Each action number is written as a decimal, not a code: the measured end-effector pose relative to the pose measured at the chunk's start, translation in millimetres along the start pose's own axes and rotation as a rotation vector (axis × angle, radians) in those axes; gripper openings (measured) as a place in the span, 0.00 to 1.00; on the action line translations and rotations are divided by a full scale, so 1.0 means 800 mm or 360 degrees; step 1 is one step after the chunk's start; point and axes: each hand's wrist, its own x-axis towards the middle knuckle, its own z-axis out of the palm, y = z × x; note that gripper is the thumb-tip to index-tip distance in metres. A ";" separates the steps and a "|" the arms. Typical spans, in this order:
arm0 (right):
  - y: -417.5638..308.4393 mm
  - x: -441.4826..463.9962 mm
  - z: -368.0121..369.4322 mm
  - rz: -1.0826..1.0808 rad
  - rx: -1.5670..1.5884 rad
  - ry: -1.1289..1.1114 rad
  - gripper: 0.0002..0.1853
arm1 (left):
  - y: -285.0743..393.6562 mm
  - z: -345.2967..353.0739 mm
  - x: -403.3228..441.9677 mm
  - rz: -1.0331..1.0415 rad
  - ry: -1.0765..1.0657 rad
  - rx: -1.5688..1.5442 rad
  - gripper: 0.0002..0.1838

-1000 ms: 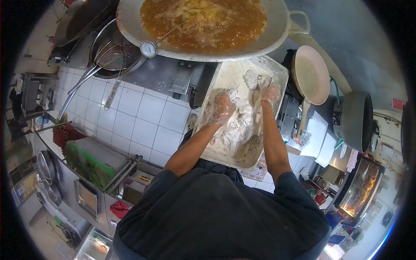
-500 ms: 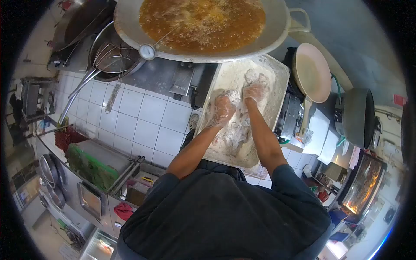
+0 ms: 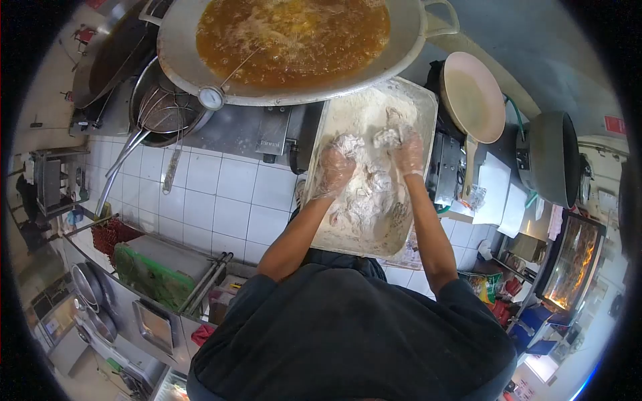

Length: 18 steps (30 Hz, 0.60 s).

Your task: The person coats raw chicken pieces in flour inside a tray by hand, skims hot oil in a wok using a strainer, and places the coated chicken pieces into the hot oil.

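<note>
Both hands wear clear plastic gloves and work inside a deep metal tray of white flour. My left hand, at the tray's left side, is closed round a flour-coated piece of food. On the right, my right hand grips another floured piece. Several more coated pieces lie heaped in the near half of the tray. The flour hides what kind of food they are, and the fingertips are partly covered.
A wide wok of bubbling brown oil stands just beyond the tray, with a dial thermometer at its rim. Strainers rest in a pot at left. A pale frying pan and a dark pot are at right.
My hands have moved apart, the left one leftwards and the right one rightwards, each with a floured piece. The camera view has shifted slightly.
</note>
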 end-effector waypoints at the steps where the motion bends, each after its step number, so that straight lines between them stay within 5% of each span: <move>1: -0.012 -0.001 -0.016 0.0157 0.0037 -0.0158 0.19 | -0.004 0.000 -0.002 -0.0028 -0.0022 0.0020 0.11; 7: 0.029 0.087 0.054 0.0167 -0.0785 -0.0189 0.20 | -0.073 0.041 -0.016 -0.0082 -0.0057 0.0265 0.11; 10: 0.099 0.164 0.133 0.0298 -0.1221 -0.0507 0.17 | -0.072 0.039 -0.018 -0.0003 -0.0048 0.0259 0.12; 14: 0.031 0.174 0.092 0.0444 -0.0900 -0.0683 0.18 | -0.064 0.032 -0.021 0.0021 -0.0011 0.0270 0.11; 18: 0.044 0.196 0.094 0.0155 -0.0943 -0.1176 0.21 | -0.043 0.015 -0.015 -0.0099 -0.0140 0.0447 0.08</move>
